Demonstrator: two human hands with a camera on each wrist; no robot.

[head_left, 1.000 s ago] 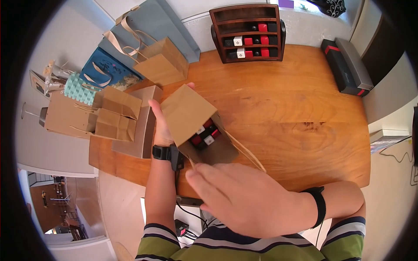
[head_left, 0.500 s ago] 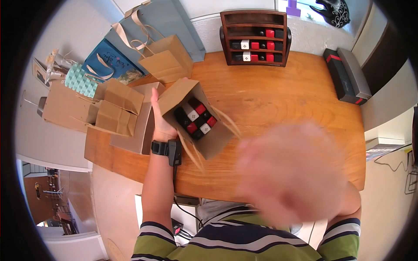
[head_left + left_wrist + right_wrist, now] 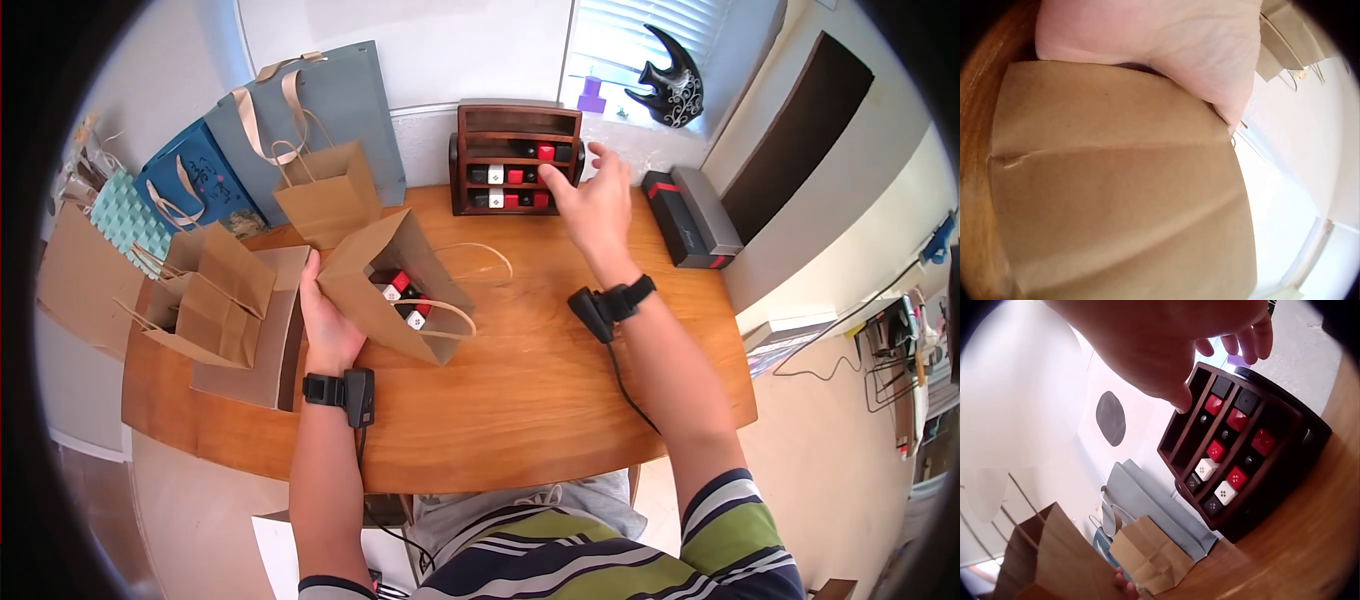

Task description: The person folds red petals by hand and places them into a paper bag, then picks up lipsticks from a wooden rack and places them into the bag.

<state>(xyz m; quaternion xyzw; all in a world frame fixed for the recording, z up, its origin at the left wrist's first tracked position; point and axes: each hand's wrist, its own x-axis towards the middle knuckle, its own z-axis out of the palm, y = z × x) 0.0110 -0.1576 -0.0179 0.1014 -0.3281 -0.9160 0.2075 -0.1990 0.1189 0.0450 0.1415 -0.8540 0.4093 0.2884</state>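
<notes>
My left hand (image 3: 332,318) grips a brown paper bag (image 3: 365,285) near the table's left side, tilted with its mouth to the right. Several small red, white and black cubes (image 3: 416,320) show inside it, and its two loop handles hang to the right. The bag's creased side fills much of the left wrist view, below the palm (image 3: 1160,31). At the back, my right hand (image 3: 597,212) reaches beside a dark wooden rack (image 3: 516,118), thumb and fingers spread, holding nothing. Red, white and black cubes (image 3: 1216,450) stand in rows on the rack's shelves; its top shelf is bare.
More paper bags (image 3: 215,300) and a flat brown box (image 3: 290,270) are at the left. Behind stand a grey-blue bag (image 3: 350,110), a blue bag (image 3: 205,180) and a small kraft bag (image 3: 325,195). Long dark boxes (image 3: 685,220) lie along the right edge.
My right hand has moved from over the bag's mouth, across the table, to the rack at the back. The left hand still holds the bag, now turned further sideways. The head view has shifted.
</notes>
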